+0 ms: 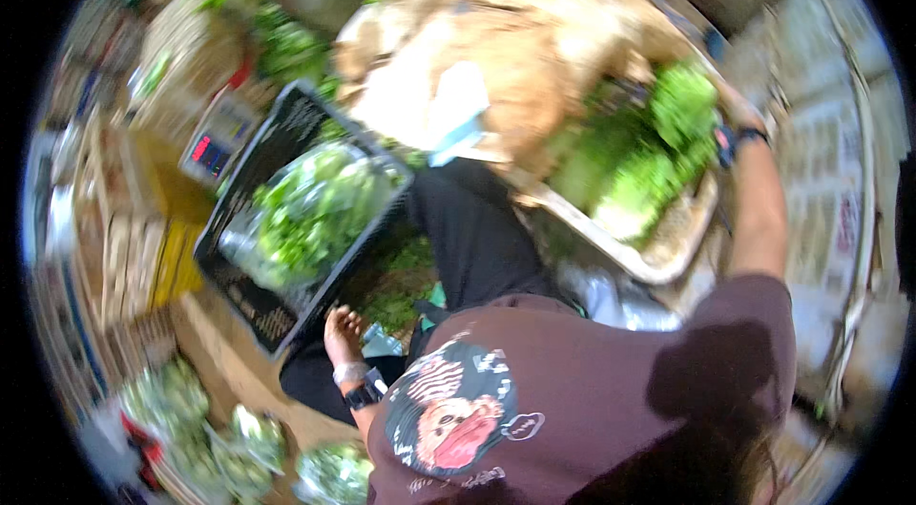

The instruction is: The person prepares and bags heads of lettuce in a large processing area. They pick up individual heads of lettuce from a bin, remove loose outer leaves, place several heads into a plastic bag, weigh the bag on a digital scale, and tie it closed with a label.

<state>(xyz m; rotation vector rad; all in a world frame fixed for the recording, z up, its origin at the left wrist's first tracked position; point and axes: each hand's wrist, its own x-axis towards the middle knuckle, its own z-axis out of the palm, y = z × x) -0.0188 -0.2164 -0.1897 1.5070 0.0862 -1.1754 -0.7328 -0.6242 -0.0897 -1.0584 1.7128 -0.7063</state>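
My left hand (342, 335) hangs beside the near end of a black plastic crate (307, 322), its fingers loosely curled and apart, with nothing visible in them. A clear plastic bag of leafy greens (320, 209) lies in that crate. To the right, my right arm reaches to the far right side of a large pale foam box (658, 271). My right hand (739, 109) is at its rim, next to a green lettuce head (684, 104); its fingers are blurred and partly hidden. Another lettuce head (634, 195) lies closer to me in the box.
Brown paper (534, 37) covers much of the box. A scale with a red display (215, 144) stands left of the crate, near a yellow box (181, 252). Bagged greens (334, 472) sit at lower left. Loose leaves (396, 281) lie below the crate. A pale panelled wall (811, 161) borders the right.
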